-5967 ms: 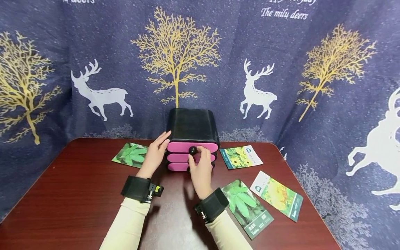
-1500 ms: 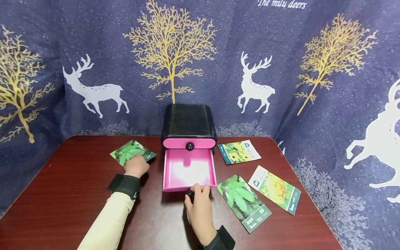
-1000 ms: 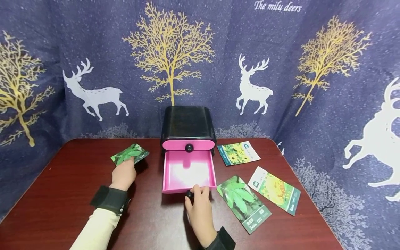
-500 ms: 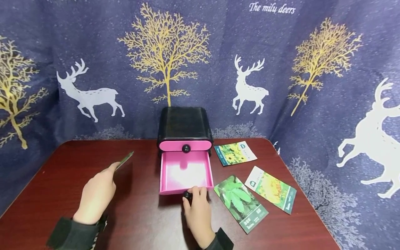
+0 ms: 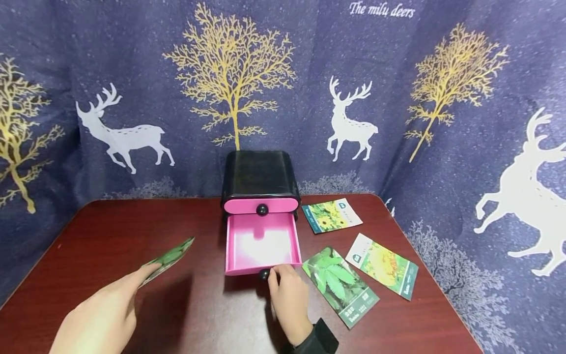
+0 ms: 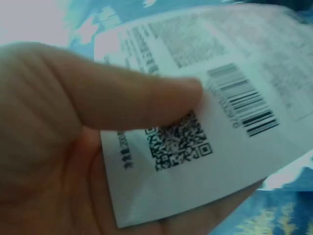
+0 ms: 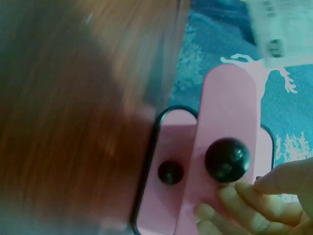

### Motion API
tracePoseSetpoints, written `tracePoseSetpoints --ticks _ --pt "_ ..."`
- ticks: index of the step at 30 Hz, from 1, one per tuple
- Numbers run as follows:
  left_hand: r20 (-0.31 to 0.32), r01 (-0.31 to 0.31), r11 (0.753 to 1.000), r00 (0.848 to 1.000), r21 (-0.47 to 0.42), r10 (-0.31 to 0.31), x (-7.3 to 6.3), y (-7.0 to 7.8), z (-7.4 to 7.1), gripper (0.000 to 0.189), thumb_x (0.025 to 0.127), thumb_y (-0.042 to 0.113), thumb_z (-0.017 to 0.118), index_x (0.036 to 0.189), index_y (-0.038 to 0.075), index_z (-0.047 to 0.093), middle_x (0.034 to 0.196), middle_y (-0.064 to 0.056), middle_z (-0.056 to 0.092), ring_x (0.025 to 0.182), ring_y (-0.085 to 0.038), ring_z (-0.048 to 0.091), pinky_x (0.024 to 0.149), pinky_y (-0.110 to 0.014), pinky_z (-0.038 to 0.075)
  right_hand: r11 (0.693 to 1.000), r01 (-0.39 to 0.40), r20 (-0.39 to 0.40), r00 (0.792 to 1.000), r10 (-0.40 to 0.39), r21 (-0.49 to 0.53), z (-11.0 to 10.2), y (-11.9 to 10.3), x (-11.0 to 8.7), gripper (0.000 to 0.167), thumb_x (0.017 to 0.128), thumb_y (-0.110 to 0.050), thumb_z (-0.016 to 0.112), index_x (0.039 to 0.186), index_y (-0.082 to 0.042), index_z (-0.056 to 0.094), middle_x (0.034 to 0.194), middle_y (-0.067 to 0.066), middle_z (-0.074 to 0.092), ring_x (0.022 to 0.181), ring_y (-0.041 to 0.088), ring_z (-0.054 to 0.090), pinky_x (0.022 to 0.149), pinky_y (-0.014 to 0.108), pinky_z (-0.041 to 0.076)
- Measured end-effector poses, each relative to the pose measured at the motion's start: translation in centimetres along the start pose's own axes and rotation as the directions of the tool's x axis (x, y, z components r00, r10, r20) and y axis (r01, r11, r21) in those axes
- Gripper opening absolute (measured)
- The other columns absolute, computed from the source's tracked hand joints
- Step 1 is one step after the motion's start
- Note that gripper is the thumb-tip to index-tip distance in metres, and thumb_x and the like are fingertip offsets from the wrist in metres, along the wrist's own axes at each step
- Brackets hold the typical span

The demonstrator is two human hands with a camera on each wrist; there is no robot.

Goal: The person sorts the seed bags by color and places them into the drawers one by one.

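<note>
A seed packet (image 5: pixel 173 254) with green leaves on its front is raised at the left, pinched between the thumb and fingers of my left hand (image 5: pixel 99 312). Its white back (image 6: pixel 161 196), with a barcode and a square code, shows in the left wrist view. The middle pink drawer (image 5: pixel 230 271) of a black cabinet (image 5: pixel 260 173) is pulled out, with nothing in it. My right hand (image 5: pixel 289 300) is at the drawer's front, fingertips just beside its round black knob (image 7: pixel 227 160), not around it. The top drawer (image 5: pixel 243 206) is closed.
Right of the cabinet lie a yellow-flower packet (image 5: pixel 331 215), a green-leaf packet (image 5: pixel 340 286) and an orange-flower packet (image 5: pixel 382 265). They rest on a dark red wooden table (image 5: pixel 212 314). A blue cloth with deer and trees (image 5: pixel 305 113) hangs behind.
The middle drawer has come out toward me. My left hand has lifted the green-leaf packet from the table's left and drawn it nearer. My right fingers have slipped off the knob.
</note>
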State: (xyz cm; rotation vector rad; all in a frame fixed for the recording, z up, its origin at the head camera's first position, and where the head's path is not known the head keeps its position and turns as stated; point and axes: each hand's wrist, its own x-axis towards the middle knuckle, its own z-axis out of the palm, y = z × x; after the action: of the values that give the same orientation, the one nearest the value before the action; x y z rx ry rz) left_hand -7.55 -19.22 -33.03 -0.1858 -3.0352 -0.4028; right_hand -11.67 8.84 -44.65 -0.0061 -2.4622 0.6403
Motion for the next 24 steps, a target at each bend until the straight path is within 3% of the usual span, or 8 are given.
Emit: tracePoseSetpoints --ticks 4,7,9,12,15,18,21,24 --pt "-0.012 -0.079 0.997 0.997 0.011 0.079 -1.0 0.3 -0.3 0.061 0.076 -0.002 0.056 0.131 0.024 0.052 0.119 -0.01 0.064 0.098 -0.028 0.064 0.061 -0.042 0.049 1.0 0.008 -0.014 1.0 -0.008 0.021 -0.6 -0.1 0.5 0.009 0.081 -0.016 0.067 0.072 -0.015 0.069 0.069 -0.004 0.065 0.06 0.009 0.061 0.05 0.023 0.045" --pt "-0.078 -0.162 0.986 0.983 0.033 0.164 -1.8 0.7 -0.1 0.066 0.072 -0.002 0.06 0.13 0.028 0.052 0.119 -0.002 0.064 0.103 -0.023 0.063 0.065 -0.04 0.05 0.958 -0.034 0.082 0.997 0.01 0.286 -1.5 -0.7 1.1 0.018 0.089 -0.017 0.06 0.073 -0.013 0.069 0.068 -0.003 0.066 0.059 0.007 0.061 0.053 0.02 0.047" --pt "-0.111 -0.19 0.98 0.975 0.057 0.195 -2.1 1.1 0.0 0.069 0.07 0.001 0.064 0.13 0.032 0.052 0.119 0.004 0.063 0.105 -0.02 0.062 0.066 -0.039 0.051 0.854 -0.093 0.209 0.978 -0.019 0.513 -2.2 -1.3 1.4 0.027 0.095 -0.019 0.053 0.077 -0.009 0.071 0.071 0.004 0.069 0.061 0.011 0.064 0.056 0.021 0.051" --pt "-0.188 -0.289 0.952 0.935 0.097 0.302 -1.9 1.9 0.2 0.07 0.064 0.002 0.067 0.125 0.034 0.056 0.118 0.009 0.063 0.107 -0.017 0.06 0.075 -0.03 0.049 0.583 -0.224 0.395 0.9 -0.183 0.781 -3.2 -2.2 1.9 0.04 0.101 -0.02 0.038 0.095 0.005 0.068 0.089 0.024 0.07 0.076 0.024 0.071 0.065 0.035 0.057" --pt "-0.293 -0.467 0.876 0.827 0.116 0.48 -1.2 2.7 0.5 0.049 0.077 0.006 0.054 0.12 0.027 0.061 0.114 0.006 0.065 0.103 -0.017 0.06 0.098 -0.011 0.033 0.314 -0.394 0.491 0.796 -0.353 0.864 -4.2 -3.0 1.9 0.05 0.104 -0.023 0.027 0.117 0.017 0.053 0.106 0.039 0.059 0.089 0.022 0.07 0.075 0.042 0.056" --pt "-0.385 -0.596 0.791 0.703 0.139 0.598 -0.8 3.6 0.9 0.044 0.09 0.017 0.03 0.119 0.024 0.062 0.111 0.003 0.066 0.101 -0.019 0.058 0.107 -0.002 0.008 0.113 -0.544 0.537 0.734 -0.416 0.831 -5.2 -3.7 1.8 0.054 0.103 -0.032 0.025 0.119 0.014 0.049 0.1 0.029 0.066 0.09 0.012 0.068 0.078 0.036 0.056" --pt "-0.4 -0.634 0.76 0.666 0.142 0.63 -0.7 4.3 0.9 0.042 0.092 0.018 0.032 0.12 0.027 0.062 0.112 0.005 0.065 0.102 -0.017 0.058 0.106 -0.006 0.018 0.03 -0.62 0.581 0.716 -0.386 0.784 -6.2 -4.2 1.8 0.043 0.101 -0.039 0.03 0.097 -0.003 0.053 0.079 0.002 0.067 0.079 0.005 0.066 0.073 0.026 0.056" --pt "-0.393 -0.658 0.737 0.644 0.153 0.657 -0.6 4.8 1.1 0.041 0.092 0.018 0.035 0.122 0.029 0.061 0.114 0.007 0.064 0.103 -0.016 0.058 0.1 -0.012 0.028 0.013 -0.658 0.622 0.705 -0.34 0.753 -6.8 -4.4 1.8 0.033 0.101 -0.038 0.036 0.085 -0.014 0.052 0.075 -0.01 0.064 0.075 0.002 0.065 0.071 0.023 0.055"
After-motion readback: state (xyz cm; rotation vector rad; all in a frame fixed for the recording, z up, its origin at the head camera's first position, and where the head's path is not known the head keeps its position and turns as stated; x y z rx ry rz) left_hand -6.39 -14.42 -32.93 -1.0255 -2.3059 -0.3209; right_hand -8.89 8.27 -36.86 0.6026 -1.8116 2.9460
